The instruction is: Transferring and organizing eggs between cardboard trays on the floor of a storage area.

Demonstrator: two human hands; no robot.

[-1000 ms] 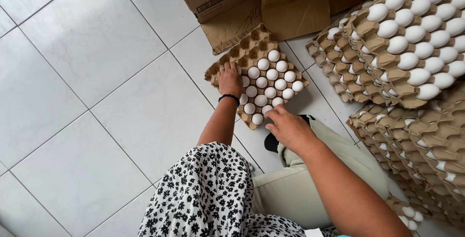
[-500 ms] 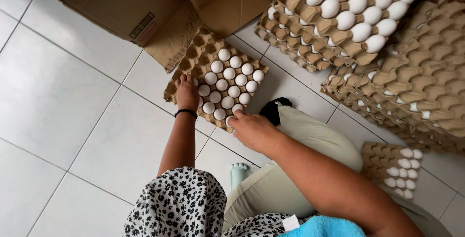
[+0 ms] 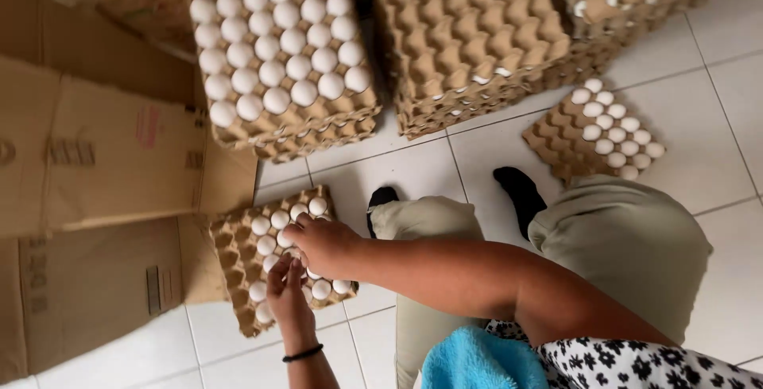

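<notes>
A brown paper egg tray (image 3: 233, 255) lies on the white tiled floor at lower left, partly filled with white eggs (image 3: 261, 225). My right hand (image 3: 324, 243) reaches in from the right and is cupped, knuckles up, over the eggs in the middle of the tray; whatever is under its palm is hidden. My left hand (image 3: 286, 292), with a black band on its wrist, comes up from the bottom edge, and its fingers lie on the eggs just below my right hand. Its fingertips are partly covered by the right hand.
Stacked trays topped with white eggs (image 3: 278, 47) stand at the back, beside a stack of empty trays (image 3: 469, 31). Another partly filled tray (image 3: 596, 131) lies at right. Flattened cardboard boxes (image 3: 103, 150) fill the left. My knees (image 3: 620, 238) and dark socks (image 3: 520, 186) are at centre.
The view has swung round and closer. My right hand has moved onto the middle of the tray's eggs. My left hand has shifted from the tray's edge onto the eggs beside it.
</notes>
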